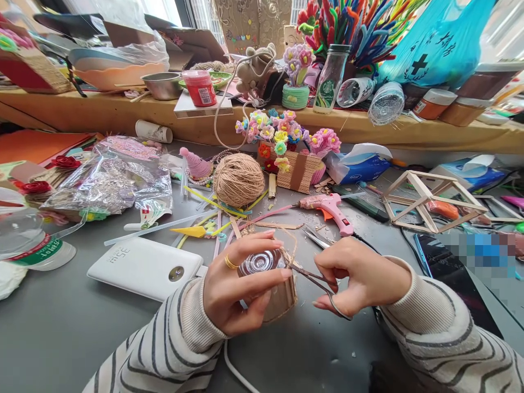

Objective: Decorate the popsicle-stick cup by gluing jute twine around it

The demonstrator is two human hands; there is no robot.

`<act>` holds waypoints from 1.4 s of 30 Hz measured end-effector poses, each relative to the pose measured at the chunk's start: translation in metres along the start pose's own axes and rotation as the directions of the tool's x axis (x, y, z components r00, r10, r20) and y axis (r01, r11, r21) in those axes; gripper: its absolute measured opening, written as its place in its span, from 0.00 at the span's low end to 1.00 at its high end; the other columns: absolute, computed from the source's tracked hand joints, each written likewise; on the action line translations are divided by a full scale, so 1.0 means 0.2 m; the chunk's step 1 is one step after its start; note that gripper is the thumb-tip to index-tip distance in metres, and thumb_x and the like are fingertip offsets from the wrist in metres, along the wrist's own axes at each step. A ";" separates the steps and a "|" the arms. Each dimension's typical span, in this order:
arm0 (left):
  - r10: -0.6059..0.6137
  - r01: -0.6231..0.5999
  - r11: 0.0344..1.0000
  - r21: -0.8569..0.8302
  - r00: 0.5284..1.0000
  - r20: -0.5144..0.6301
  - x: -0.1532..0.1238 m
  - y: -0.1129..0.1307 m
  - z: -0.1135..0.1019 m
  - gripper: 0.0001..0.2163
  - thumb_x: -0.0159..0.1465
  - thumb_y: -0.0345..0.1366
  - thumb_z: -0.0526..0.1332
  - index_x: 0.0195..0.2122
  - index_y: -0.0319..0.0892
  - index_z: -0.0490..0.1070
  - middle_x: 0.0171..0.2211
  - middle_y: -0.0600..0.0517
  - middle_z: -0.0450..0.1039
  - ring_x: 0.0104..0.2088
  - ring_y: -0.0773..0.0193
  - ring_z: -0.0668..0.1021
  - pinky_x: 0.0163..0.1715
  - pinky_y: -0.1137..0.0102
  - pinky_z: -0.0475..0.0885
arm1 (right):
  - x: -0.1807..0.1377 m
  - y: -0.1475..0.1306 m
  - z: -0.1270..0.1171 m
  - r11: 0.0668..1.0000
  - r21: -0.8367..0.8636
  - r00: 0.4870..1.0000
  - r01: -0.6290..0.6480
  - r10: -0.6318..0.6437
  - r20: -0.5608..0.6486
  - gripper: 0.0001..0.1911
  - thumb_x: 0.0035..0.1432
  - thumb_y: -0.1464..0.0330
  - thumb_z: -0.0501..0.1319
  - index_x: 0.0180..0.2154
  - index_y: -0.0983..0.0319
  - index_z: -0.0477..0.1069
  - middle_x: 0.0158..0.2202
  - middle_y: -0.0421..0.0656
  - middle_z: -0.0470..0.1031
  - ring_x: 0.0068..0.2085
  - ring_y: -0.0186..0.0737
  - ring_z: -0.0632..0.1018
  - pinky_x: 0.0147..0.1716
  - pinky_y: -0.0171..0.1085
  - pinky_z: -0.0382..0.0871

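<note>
My left hand [241, 278] grips a clear plastic cup [262, 263] tipped on its side, its ringed round base facing up. Light brown material and a twine edge cover the cup's lower side [282, 305]. In my right hand [356, 278] is a pair of small dark scissors [317, 278], with thumb and fingers in the handles. The blade tips reach a loose loop of twine [292, 245] by the cup's edge, close to my left fingertips. Whether the blades touch the twine, I cannot tell. Behind the cup rests a ball of jute twine [238, 181].
A pink glue gun [327, 210] and another pair of scissors [315, 238] lie just beyond my hands. The white power bank [143, 267] is at left, a phone [454, 278] at right. Farther back stand a wooden stick frame [429, 202] and pipe-cleaner flowers [282, 131].
</note>
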State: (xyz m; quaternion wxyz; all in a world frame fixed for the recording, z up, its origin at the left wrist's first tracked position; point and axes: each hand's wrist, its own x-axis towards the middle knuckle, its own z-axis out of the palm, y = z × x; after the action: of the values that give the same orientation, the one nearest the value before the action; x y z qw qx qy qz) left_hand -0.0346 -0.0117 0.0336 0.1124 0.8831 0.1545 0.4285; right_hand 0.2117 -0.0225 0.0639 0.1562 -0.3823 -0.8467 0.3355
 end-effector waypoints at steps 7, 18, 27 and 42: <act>-0.001 0.000 1.000 -0.006 0.998 -0.056 0.00 0.01 0.03 0.18 0.55 0.24 0.54 0.46 0.42 0.71 0.51 0.41 0.67 0.54 0.51 0.73 0.53 0.52 0.72 | -0.04 -0.08 -0.04 0.977 -0.159 0.989 -0.141 0.146 0.026 0.21 0.43 0.53 0.66 0.18 0.61 0.62 0.15 0.34 0.60 0.19 0.28 0.58 0.21 0.31 0.51; 0.000 0.000 1.000 -0.003 0.998 -0.065 0.01 0.01 0.04 0.17 0.55 0.24 0.54 0.45 0.41 0.72 0.50 0.41 0.68 0.54 0.51 0.73 0.54 0.53 0.71 | -0.03 -0.08 -0.06 0.977 -0.114 0.982 -0.178 0.184 0.050 0.20 0.43 0.60 0.66 0.16 0.61 0.57 0.13 0.31 0.55 0.17 0.26 0.53 0.18 0.31 0.46; -0.019 0.019 1.000 -0.005 0.997 -0.077 0.00 0.01 0.04 0.18 0.55 0.25 0.54 0.46 0.43 0.72 0.50 0.41 0.68 0.53 0.50 0.74 0.52 0.52 0.72 | -0.04 -0.04 -0.03 0.996 -0.044 0.996 -0.084 0.085 0.025 0.22 0.45 0.64 0.66 0.16 0.60 0.53 0.13 0.29 0.51 0.17 0.25 0.50 0.17 0.31 0.44; -0.055 0.052 0.997 -0.058 0.997 -0.061 -0.02 0.00 0.02 0.19 0.56 0.24 0.53 0.48 0.43 0.71 0.53 0.42 0.66 0.55 0.50 0.71 0.53 0.52 0.72 | -0.02 -0.01 -0.01 0.997 0.050 0.988 -0.061 0.067 -0.137 0.25 0.54 0.56 0.61 0.16 0.60 0.53 0.14 0.31 0.50 0.18 0.26 0.52 0.18 0.30 0.47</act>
State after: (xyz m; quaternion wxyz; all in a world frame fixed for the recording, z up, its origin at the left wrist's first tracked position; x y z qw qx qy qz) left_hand -0.0335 -0.0141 0.0288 0.1437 0.8612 0.1696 0.4571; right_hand 0.2147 -0.0244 0.0669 0.2126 -0.4281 -0.8132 0.3320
